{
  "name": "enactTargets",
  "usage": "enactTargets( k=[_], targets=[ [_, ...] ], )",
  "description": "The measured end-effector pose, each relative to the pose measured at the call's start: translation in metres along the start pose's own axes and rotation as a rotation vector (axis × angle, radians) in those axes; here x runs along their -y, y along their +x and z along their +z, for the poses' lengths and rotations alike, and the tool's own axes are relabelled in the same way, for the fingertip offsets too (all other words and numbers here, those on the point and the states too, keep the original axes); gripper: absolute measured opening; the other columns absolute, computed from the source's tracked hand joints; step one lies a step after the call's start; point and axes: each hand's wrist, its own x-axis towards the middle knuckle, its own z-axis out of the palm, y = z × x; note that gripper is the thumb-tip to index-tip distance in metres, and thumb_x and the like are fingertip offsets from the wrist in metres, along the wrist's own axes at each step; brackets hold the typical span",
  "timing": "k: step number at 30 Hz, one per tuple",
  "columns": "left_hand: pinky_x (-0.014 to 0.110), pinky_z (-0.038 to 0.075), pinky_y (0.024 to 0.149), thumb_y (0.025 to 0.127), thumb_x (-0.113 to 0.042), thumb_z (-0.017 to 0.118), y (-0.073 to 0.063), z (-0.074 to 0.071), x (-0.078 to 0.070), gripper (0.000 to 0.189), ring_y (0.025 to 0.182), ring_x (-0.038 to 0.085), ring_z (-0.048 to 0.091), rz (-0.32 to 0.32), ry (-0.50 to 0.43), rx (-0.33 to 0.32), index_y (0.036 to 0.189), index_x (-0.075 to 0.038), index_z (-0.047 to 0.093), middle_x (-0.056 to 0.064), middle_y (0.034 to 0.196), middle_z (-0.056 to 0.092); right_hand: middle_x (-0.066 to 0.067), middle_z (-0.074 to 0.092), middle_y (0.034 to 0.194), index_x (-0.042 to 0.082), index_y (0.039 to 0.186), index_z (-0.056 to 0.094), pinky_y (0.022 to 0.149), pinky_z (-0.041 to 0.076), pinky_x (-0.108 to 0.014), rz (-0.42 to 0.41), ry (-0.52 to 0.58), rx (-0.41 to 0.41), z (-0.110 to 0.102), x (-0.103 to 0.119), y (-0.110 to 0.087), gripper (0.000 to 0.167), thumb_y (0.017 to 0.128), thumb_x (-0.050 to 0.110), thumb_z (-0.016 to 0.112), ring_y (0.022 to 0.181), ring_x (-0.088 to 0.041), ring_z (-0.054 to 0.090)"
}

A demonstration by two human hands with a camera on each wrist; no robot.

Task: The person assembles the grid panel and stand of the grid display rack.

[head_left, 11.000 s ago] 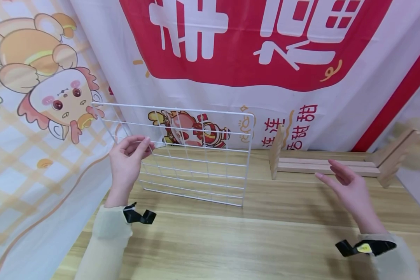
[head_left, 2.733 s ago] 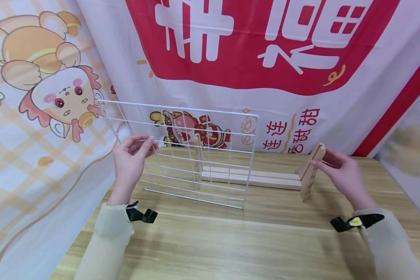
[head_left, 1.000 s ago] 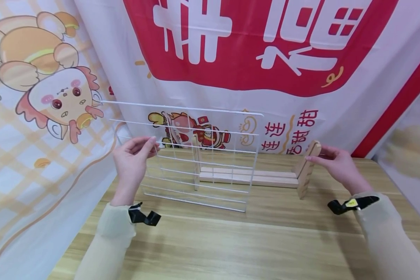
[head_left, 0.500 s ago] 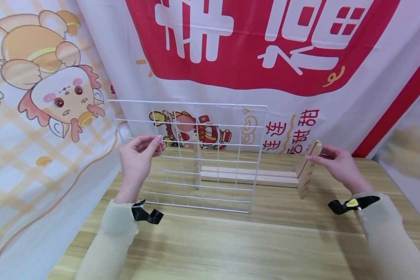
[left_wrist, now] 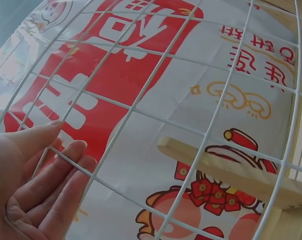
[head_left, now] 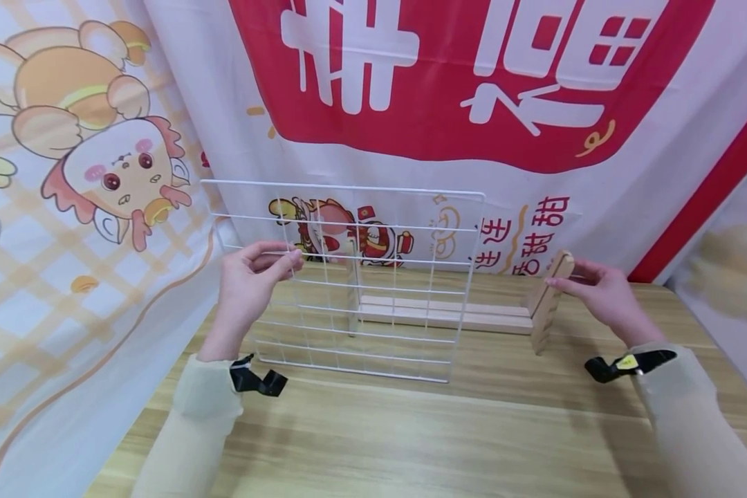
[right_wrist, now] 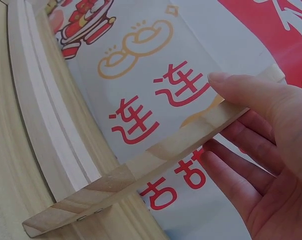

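Observation:
My left hand (head_left: 252,283) pinches a wire of a white wire grid panel (head_left: 375,288) near its left side, thumb in front and fingers behind. The panel stands upright, its lower edge close to the table. Behind it sits a wooden stand (head_left: 442,315) with a low slatted base and an upright piece at each end. The stand's left upright (left_wrist: 230,167) shows through the wires in the left wrist view. My right hand (head_left: 604,294) grips the stand's right upright (right_wrist: 141,162) near its top, thumb on one face and fingers on the other.
A wood-grain table (head_left: 411,436) carries the panel and the stand. Right behind it hangs a white and red printed cloth (head_left: 448,90). Another cloth with a cartoon animal (head_left: 81,290) closes off the left side.
The stand has come left behind the panel with my right hand gripping its right upright, where that hand earlier hovered free. My left hand and the panel have since shifted slightly right.

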Motion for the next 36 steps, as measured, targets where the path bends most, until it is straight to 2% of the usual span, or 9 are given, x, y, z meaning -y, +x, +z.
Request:
enactTargets(
  k=[10, 16, 22, 30, 31, 34, 36],
  targets=[
    [0.035, 0.061, 0.083, 0.099, -0.022, 0.071, 0.003, 0.002, 0.002, 0.036, 0.092, 0.022, 0.074, -0.044, -0.111, 0.148, 0.122, 0.005, 0.069, 0.016, 0.101, 0.075, -0.025, 0.052, 0.143, 0.003, 0.153, 0.043, 0.106, 0.043, -0.061, -0.006, 0.005, 0.001, 0.002, -0.002, 0.001, 0.082, 0.094, 0.053, 0.068, 0.127, -0.039, 0.050],
    [0.037, 0.062, 0.079, 0.097, -0.020, 0.074, 0.004, 0.007, 0.003, 0.032, 0.088, 0.023, 0.075, -0.065, -0.135, 0.159, 0.119, 0.003, 0.071, 0.014, 0.099, 0.076, -0.026, 0.051, 0.145, 0.002, 0.154, 0.041, 0.106, 0.042, -0.063, -0.003, 0.015, 0.004, 0.002, 0.001, 0.002, 0.082, 0.095, 0.052, 0.069, 0.129, -0.042, 0.049],
    [0.037, 0.063, 0.075, 0.096, -0.011, 0.074, 0.004, 0.016, 0.003, 0.022, 0.083, 0.021, 0.076, -0.107, -0.168, 0.144, 0.114, 0.002, 0.073, 0.013, 0.093, 0.076, -0.026, 0.052, 0.144, 0.001, 0.153, 0.042, 0.106, 0.043, -0.061, -0.012, 0.011, -0.001, 0.003, 0.000, 0.003, 0.082, 0.095, 0.052, 0.069, 0.129, -0.041, 0.050],
    [0.037, 0.063, 0.076, 0.096, -0.010, 0.074, 0.006, 0.025, -0.003, 0.032, 0.085, 0.022, 0.076, -0.147, -0.156, 0.161, 0.123, 0.006, 0.068, 0.015, 0.096, 0.076, -0.026, 0.053, 0.142, 0.001, 0.151, 0.044, 0.104, 0.045, -0.061, -0.071, 0.004, 0.029, 0.001, -0.009, 0.001, 0.079, 0.095, 0.049, 0.071, 0.129, -0.044, 0.050],
    [0.037, 0.062, 0.076, 0.096, -0.010, 0.074, 0.006, 0.026, -0.003, 0.033, 0.085, 0.022, 0.076, -0.156, -0.155, 0.164, 0.124, 0.006, 0.067, 0.015, 0.096, 0.076, -0.026, 0.053, 0.142, 0.000, 0.151, 0.044, 0.104, 0.046, -0.059, -0.077, 0.005, 0.028, 0.001, -0.010, 0.000, 0.078, 0.095, 0.048, 0.071, 0.129, -0.044, 0.050],
    [0.037, 0.063, 0.076, 0.097, -0.008, 0.072, 0.005, 0.028, -0.003, 0.033, 0.084, 0.021, 0.076, -0.177, -0.151, 0.176, 0.125, 0.007, 0.066, 0.016, 0.097, 0.076, -0.025, 0.056, 0.139, 0.000, 0.148, 0.047, 0.099, 0.053, -0.040, -0.091, -0.007, 0.026, 0.002, -0.010, -0.004, 0.074, 0.095, 0.046, 0.071, 0.127, -0.043, 0.052],
    [0.037, 0.063, 0.076, 0.097, -0.007, 0.072, 0.004, 0.030, -0.003, 0.033, 0.083, 0.022, 0.076, -0.181, -0.147, 0.180, 0.126, 0.007, 0.066, 0.017, 0.097, 0.076, -0.025, 0.057, 0.138, -0.001, 0.147, 0.049, 0.095, 0.055, -0.035, -0.096, -0.021, 0.024, 0.002, -0.008, -0.006, 0.073, 0.095, 0.045, 0.072, 0.126, -0.042, 0.054]
  ],
)
